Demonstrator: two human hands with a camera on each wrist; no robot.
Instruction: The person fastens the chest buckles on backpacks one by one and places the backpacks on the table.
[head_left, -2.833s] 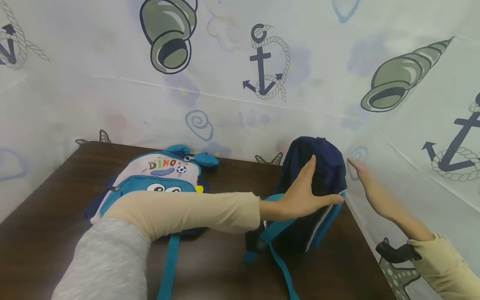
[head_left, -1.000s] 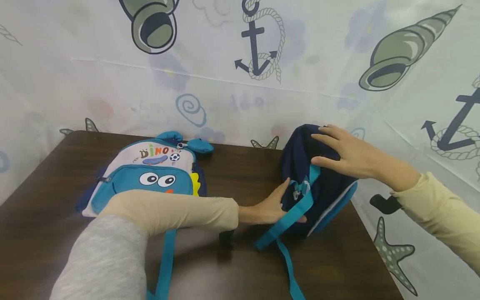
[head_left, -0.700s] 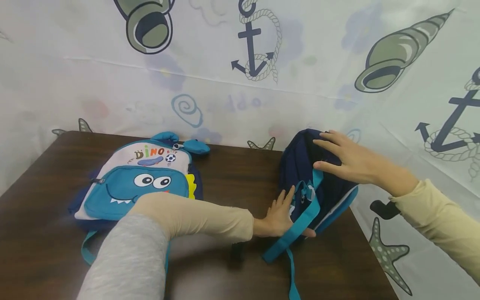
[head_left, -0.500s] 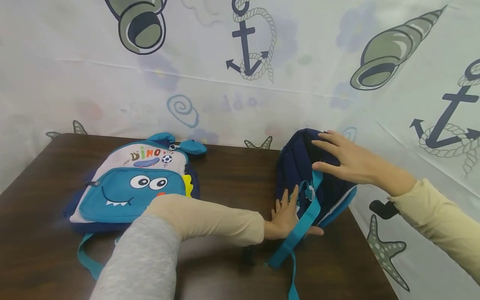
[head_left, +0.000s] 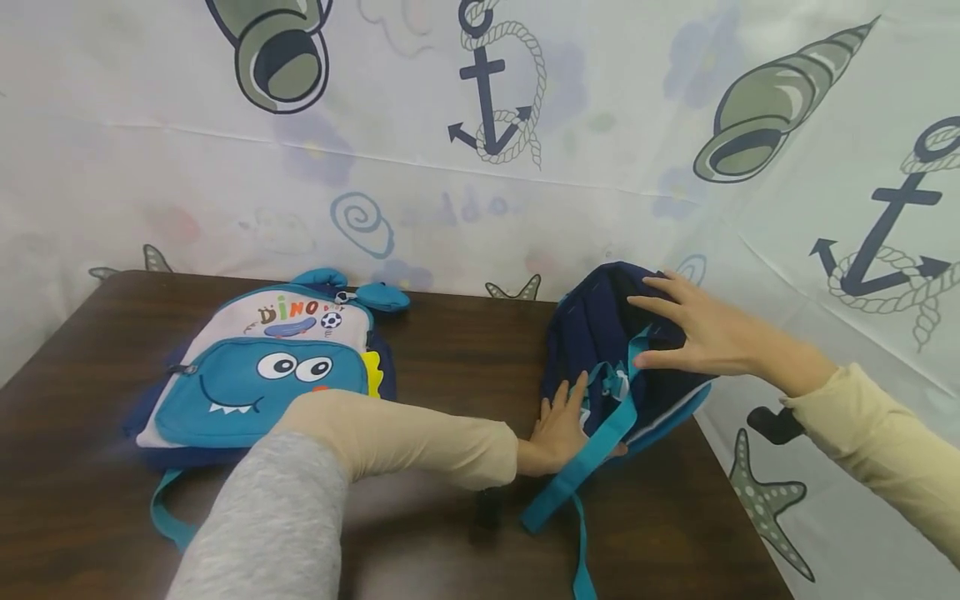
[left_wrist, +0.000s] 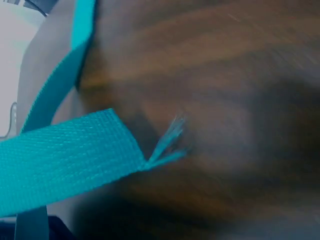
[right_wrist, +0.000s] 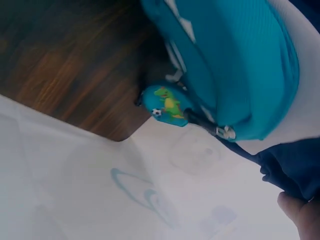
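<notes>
At the left of the head view, a dinosaur backpack (head_left: pixel 247 392) lay face up on a dark wooden table (head_left: pixel 457 358), its printed smiling face and the word "DINO" legible. A blue zip tag (head_left: pixel 382 297) sat at its upper right corner, and a looped blue strap (head_left: pixel 169 521) emerged below its lower edge. A grey sleeve (head_left: pixel 262 533) with a beige cuff entered from the bottom, overlapping the bag's lower right part.

Right of centre, the left hand (head_left: pixel 558 437) was unclenched, its fingers spread against the lower left side of a navy backpack (head_left: pixel 585 329). This second bag was tilted, strap side towards the viewer, its blue front facing the lower right. A blue strap (head_left: pixel 585 462) ran diagonally down across it, beside the left hand. In the left wrist view, a blue strap end (left_wrist: pixel 70 160) showed frayed threads over the table.

The right wrist view recorded an oval tag (right_wrist: pixel 167 104), printed with a dinosaur and a ball, near the navy bag's zips. The right hand (head_left: pixel 708 333) rested over the bag's upper right part, fingers extended and apart, grip relaxed. Farthest right hung a patterned cloth (head_left: pixel 892 333) bearing anchor, shell and starfish prints.
</notes>
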